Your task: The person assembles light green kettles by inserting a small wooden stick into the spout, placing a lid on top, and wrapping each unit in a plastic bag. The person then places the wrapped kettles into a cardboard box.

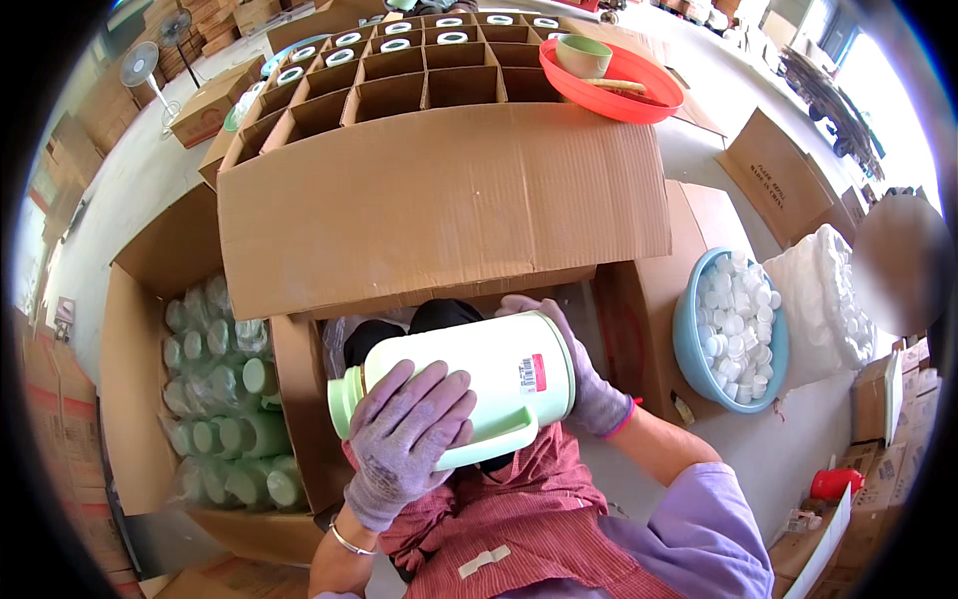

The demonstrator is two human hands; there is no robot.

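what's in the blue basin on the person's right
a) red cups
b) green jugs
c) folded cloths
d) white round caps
d: the blue basin on the floor is heaped with small white round caps, while the pale green jug is held on its side between the left hand and the right hand.

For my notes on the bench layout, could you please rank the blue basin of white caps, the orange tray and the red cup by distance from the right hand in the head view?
1. Blue basin of white caps: just to the right of the right hand.
2. Red cup: lower right, on the floor.
3. Orange tray: far up, on the divided carton.
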